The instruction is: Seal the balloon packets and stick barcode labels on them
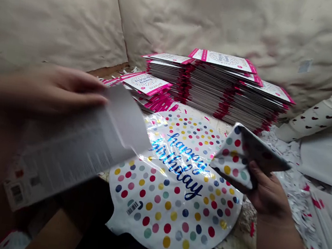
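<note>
My left hand [77,88] grips the top edge of a white printed card sleeve [75,165], blurred by motion, with small text and codes on its lower part. My right hand [268,192] pinches a folded foil balloon [236,156] with coloured dots and a dark, shiny inner side. Between the hands lies a flat round foil balloon [170,221], white with coloured dots and blue "happy birthday" lettering. A barcode shows near its lower left. The sleeve overlaps its left side, and the folded balloon hangs over its right side.
Tall stacks of pink-edged printed packets [209,85] stand at the back, with a lower pile [147,84] on their left. A white tumbler with hearts [313,119] leans at right. Paper shreds [292,197] and white paper [323,156] lie there. A brown cardboard flap [56,235] sits lower left.
</note>
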`<move>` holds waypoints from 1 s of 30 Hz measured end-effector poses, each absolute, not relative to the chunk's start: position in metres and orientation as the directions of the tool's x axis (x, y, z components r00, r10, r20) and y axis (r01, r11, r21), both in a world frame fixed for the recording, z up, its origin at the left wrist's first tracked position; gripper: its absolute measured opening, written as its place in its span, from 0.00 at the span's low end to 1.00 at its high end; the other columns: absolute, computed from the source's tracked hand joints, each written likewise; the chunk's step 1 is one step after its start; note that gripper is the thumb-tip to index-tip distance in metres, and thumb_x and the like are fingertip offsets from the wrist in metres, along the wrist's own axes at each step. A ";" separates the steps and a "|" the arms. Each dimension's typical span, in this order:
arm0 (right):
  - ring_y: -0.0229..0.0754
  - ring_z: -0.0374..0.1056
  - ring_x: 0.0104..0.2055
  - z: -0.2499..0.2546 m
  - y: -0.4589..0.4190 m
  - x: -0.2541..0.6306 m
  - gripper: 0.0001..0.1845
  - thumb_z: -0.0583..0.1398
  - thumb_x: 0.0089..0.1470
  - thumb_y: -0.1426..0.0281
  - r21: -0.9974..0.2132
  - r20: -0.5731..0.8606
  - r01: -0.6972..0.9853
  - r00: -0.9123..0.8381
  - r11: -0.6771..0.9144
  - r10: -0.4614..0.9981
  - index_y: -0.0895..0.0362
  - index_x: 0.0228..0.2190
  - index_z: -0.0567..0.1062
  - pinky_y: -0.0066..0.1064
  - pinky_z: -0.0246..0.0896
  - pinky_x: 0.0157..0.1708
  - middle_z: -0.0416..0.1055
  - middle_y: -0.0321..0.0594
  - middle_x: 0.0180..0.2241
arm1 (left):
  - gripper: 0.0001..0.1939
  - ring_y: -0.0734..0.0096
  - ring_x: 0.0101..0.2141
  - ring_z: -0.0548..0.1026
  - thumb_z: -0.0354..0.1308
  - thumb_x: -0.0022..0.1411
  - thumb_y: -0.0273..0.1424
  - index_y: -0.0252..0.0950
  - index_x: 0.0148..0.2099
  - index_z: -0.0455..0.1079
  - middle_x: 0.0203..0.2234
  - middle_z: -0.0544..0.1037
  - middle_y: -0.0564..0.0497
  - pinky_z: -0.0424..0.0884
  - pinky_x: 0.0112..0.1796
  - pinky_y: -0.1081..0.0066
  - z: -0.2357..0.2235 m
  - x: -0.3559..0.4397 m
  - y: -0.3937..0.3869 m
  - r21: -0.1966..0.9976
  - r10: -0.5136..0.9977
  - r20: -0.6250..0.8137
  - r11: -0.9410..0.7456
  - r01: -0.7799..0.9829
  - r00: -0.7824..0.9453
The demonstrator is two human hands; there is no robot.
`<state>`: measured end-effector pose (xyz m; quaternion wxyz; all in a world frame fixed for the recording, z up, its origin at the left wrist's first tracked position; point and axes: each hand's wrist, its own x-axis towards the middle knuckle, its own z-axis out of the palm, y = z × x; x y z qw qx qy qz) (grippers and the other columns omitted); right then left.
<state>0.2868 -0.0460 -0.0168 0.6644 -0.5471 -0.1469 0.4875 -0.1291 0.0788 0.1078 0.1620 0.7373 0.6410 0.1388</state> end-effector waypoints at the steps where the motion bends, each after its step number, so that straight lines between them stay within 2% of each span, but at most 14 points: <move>1: 0.44 0.74 0.31 -0.016 -0.046 0.283 0.18 0.71 0.32 0.69 -0.864 -0.341 -0.496 0.447 -0.088 0.827 0.51 0.30 0.77 0.36 0.74 0.28 0.78 0.35 0.31 | 0.25 0.69 0.32 0.75 0.55 0.49 0.49 0.37 0.43 0.72 0.32 0.77 0.59 0.68 0.32 0.75 0.095 -0.090 0.078 0.421 0.913 -0.081 -0.332 0.844 0.400; 3: 0.46 0.74 0.31 -0.021 -0.045 0.278 0.17 0.71 0.32 0.68 -0.862 -0.353 -0.484 0.358 -0.151 0.865 0.53 0.30 0.77 0.38 0.74 0.30 0.78 0.37 0.32 | 0.14 0.70 0.32 0.74 0.51 0.58 0.39 0.38 0.39 0.73 0.32 0.77 0.54 0.68 0.33 0.74 0.058 -0.015 0.074 0.416 0.662 -0.155 -0.629 0.657 0.733; 5: 0.46 0.74 0.30 -0.034 -0.046 0.280 0.17 0.71 0.32 0.68 -0.885 -0.365 -0.414 0.331 -0.214 0.870 0.55 0.29 0.77 0.36 0.73 0.30 0.78 0.39 0.29 | 0.10 0.68 0.31 0.73 0.52 0.57 0.33 0.38 0.37 0.73 0.31 0.77 0.52 0.68 0.32 0.72 0.015 0.042 0.069 0.417 0.593 -0.158 -0.685 0.597 0.790; 9: 0.41 0.72 0.24 -0.063 -0.055 0.299 0.16 0.72 0.30 0.69 -0.913 -0.388 -0.315 0.469 -0.259 0.794 0.59 0.25 0.77 0.31 0.70 0.26 0.76 0.37 0.22 | 0.16 0.57 0.45 0.67 0.47 0.56 0.22 0.34 0.45 0.69 0.44 0.71 0.41 0.62 0.45 0.58 -0.040 0.084 0.060 0.373 0.571 -0.002 -0.761 0.530 0.821; 11: 0.41 0.72 0.24 -0.072 -0.061 0.306 0.17 0.72 0.29 0.68 -0.913 -0.391 -0.320 0.506 -0.254 0.769 0.59 0.25 0.77 0.31 0.70 0.26 0.76 0.37 0.22 | 0.15 0.59 0.46 0.65 0.46 0.55 0.21 0.35 0.42 0.69 0.43 0.70 0.43 0.60 0.47 0.59 -0.049 0.083 0.056 0.369 0.418 0.082 -0.856 0.362 0.905; 14: 0.41 0.72 0.25 -0.076 -0.068 0.306 0.17 0.72 0.29 0.66 -0.916 -0.387 -0.317 0.528 -0.248 0.756 0.58 0.26 0.77 0.32 0.69 0.28 0.77 0.38 0.24 | 0.08 0.61 0.42 0.65 0.49 0.54 0.24 0.36 0.36 0.67 0.39 0.69 0.45 0.61 0.45 0.62 -0.054 0.081 0.049 0.340 0.162 0.155 -0.935 0.102 0.975; 18: 0.41 0.71 0.26 -0.069 -0.077 0.297 0.16 0.71 0.32 0.64 -0.940 -0.339 -0.220 0.511 -0.261 0.790 0.58 0.26 0.78 0.32 0.68 0.29 0.77 0.38 0.25 | 0.08 0.61 0.39 0.65 0.47 0.53 0.26 0.36 0.36 0.65 0.35 0.70 0.45 0.60 0.44 0.61 -0.055 0.084 0.049 0.302 0.125 0.214 -0.952 0.056 0.969; 21: 0.41 0.71 0.26 -0.058 -0.082 0.296 0.16 0.71 0.34 0.64 -0.931 -0.364 -0.137 0.384 -0.337 0.849 0.58 0.28 0.79 0.32 0.67 0.27 0.77 0.39 0.26 | 0.08 0.58 0.40 0.65 0.46 0.54 0.28 0.36 0.34 0.65 0.30 0.71 0.46 0.57 0.44 0.58 -0.052 0.082 0.050 0.235 0.115 0.284 -0.971 0.047 0.952; 24: 0.41 0.71 0.27 -0.050 -0.078 0.298 0.16 0.71 0.33 0.66 -0.878 -0.477 -0.172 0.244 -0.446 0.845 0.60 0.28 0.79 0.31 0.67 0.28 0.77 0.40 0.27 | 0.08 0.56 0.42 0.63 0.47 0.54 0.30 0.36 0.33 0.66 0.30 0.72 0.48 0.54 0.44 0.57 -0.048 0.080 0.047 0.152 0.073 0.312 -0.988 0.026 0.947; 26: 0.40 0.72 0.26 -0.048 -0.071 0.297 0.15 0.71 0.33 0.68 -0.842 -0.532 -0.215 0.187 -0.494 0.826 0.60 0.28 0.79 0.29 0.68 0.27 0.77 0.41 0.27 | 0.07 0.58 0.39 0.64 0.47 0.54 0.30 0.36 0.32 0.66 0.30 0.72 0.48 0.54 0.42 0.58 -0.046 0.079 0.045 0.126 0.044 0.300 -0.992 0.006 0.953; 30: 0.39 0.72 0.27 -0.053 -0.057 0.288 0.15 0.69 0.39 0.65 -0.854 -0.502 -0.272 0.199 -0.444 0.842 0.60 0.31 0.78 0.28 0.68 0.27 0.78 0.41 0.28 | 0.07 0.60 0.36 0.64 0.48 0.55 0.32 0.37 0.32 0.65 0.29 0.72 0.48 0.55 0.40 0.59 -0.047 0.080 0.042 0.101 0.027 0.273 -0.995 0.000 0.962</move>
